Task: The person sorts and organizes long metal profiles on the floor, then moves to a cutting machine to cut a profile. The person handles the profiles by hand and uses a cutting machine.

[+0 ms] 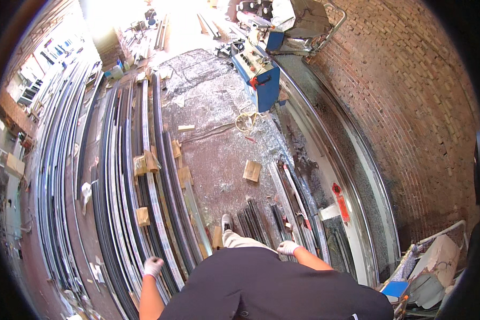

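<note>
A: Which way do the long metal profiles (128,176) run?

B: Lengthwise along the floor (213,122), away from the person toward the blue machine (261,74): thin, shiny, dark and silver strips, stacked side by side.

A: And the hands?

B: Gloved in white. Left hand (153,265) hangs loosely curled above the profiles; right hand (288,247) hangs by shorter bars (256,218). Both empty.

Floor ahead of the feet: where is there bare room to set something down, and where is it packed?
Freest is the shaving-strewn floor strip between the long profile stacks on the left and the saw bench on the right, short of the blue machine. A cardboard scrap lies in it. Crowded: the profiles by the left hand and the short dark bars near the right hand.
</note>
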`<action>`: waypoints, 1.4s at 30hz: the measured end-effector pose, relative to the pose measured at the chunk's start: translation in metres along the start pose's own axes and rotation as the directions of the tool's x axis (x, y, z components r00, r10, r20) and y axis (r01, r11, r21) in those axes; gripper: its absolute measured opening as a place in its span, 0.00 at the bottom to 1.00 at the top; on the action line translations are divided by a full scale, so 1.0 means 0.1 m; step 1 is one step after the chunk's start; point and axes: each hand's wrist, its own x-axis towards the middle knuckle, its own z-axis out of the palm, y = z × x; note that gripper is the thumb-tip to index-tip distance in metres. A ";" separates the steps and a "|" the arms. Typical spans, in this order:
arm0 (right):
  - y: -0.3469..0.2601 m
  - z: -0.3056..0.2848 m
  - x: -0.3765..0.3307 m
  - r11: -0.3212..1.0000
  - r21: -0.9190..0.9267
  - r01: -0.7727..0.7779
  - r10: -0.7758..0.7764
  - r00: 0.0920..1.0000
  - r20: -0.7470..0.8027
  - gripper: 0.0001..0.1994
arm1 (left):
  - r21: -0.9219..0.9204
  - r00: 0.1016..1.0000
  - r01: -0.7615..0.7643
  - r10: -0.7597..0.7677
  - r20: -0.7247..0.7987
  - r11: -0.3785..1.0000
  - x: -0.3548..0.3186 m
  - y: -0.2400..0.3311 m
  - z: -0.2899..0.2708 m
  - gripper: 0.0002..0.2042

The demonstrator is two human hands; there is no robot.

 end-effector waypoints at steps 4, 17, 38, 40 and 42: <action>-0.47 -1.34 0.68 0.997 0.037 0.067 -0.064 0.995 -0.076 0.25 | 0.124 0.968 -0.001 -0.030 0.248 0.992 0.07 0.38 0.14 0.18; -1.81 -4.09 2.65 0.992 0.108 0.059 -0.045 0.990 -0.130 0.30 | 0.192 0.873 -0.404 0.315 0.373 0.894 3.90 0.53 0.85 0.25; -3.87 -7.94 6.18 0.987 0.161 -0.007 0.049 0.965 -0.256 0.27 | 0.144 0.884 -0.466 0.452 0.119 0.873 8.54 7.80 -2.77 0.19; -3.96 -8.42 6.59 0.985 0.164 0.050 -0.015 0.979 -0.206 0.25 | 0.210 0.875 -0.456 0.392 0.285 0.865 8.48 8.13 -2.77 0.19; -4.06 -9.01 6.98 0.985 0.119 0.128 -0.112 0.985 -0.129 0.22 | 0.151 0.875 -0.409 0.340 0.345 0.900 8.44 8.46 -2.73 0.18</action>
